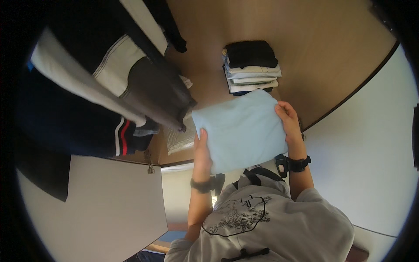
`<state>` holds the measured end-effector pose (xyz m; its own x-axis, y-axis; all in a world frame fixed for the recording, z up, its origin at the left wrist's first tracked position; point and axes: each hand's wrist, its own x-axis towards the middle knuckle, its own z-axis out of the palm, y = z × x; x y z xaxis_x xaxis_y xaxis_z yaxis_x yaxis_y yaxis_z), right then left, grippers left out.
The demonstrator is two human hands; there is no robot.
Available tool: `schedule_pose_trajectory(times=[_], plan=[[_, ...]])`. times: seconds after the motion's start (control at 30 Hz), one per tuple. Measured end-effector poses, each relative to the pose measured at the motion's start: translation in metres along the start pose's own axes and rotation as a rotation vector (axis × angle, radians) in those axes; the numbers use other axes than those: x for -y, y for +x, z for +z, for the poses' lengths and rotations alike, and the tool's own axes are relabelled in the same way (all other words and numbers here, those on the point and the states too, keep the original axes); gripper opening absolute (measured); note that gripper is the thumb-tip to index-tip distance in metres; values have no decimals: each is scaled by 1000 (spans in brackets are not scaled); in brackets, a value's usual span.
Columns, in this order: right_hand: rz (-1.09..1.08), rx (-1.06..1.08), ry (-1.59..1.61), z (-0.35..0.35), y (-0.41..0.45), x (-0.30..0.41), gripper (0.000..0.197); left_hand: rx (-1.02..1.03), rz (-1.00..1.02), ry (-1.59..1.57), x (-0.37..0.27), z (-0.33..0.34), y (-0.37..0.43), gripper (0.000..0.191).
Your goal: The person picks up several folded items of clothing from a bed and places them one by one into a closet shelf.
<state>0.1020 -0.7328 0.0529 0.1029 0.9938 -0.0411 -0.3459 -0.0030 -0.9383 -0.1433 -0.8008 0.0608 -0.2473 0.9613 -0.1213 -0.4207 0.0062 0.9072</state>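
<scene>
A folded light blue garment [244, 134] is held flat in front of my body. On its left edge my left hand [203, 149] grips it, thumb on top and fingers hidden beneath. Gripping the opposite edge is my right hand [288, 122], its thumb near the upper right corner. Just beyond the garment, a stack of folded clothes [253, 78] rests on the wooden wardrobe floor. A folded black garment [251, 54] tops that stack; white and pale ones show below it.
Hanging clothes [131, 75] fill the wardrobe's left side. Under them lies a clear plastic-wrapped packet [180, 137]. White doors stand open at the left [118, 196] and right [356, 147]. A metal hinge [151, 168] shows at the left door's edge.
</scene>
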Motion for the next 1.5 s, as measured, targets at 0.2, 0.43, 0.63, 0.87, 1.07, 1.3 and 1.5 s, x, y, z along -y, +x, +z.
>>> schedule_pose_trajectory(times=[0.2,0.43,0.63,0.87,1.07,1.3,1.5], plan=[[-65,23,2,3,65,5,22,3,-40,-1,-3,22,62,52],[-75,37,5,-2,134,18,23,-3,-27,28,-3,54,126,50],[-99,-19,-95,7,191,30,24,146,-2,24,-16,72,189,47],[-171,-47,-136,0,273,35,27,229,-61,42,-24,109,266,41],[-207,-25,-143,-1,336,26,25,177,-111,87,-20,125,321,40],[-361,-125,-429,0,398,13,23,118,-101,160,-7,138,378,41],[-378,-262,-786,7,407,9,19,107,-126,205,0,143,399,47]])
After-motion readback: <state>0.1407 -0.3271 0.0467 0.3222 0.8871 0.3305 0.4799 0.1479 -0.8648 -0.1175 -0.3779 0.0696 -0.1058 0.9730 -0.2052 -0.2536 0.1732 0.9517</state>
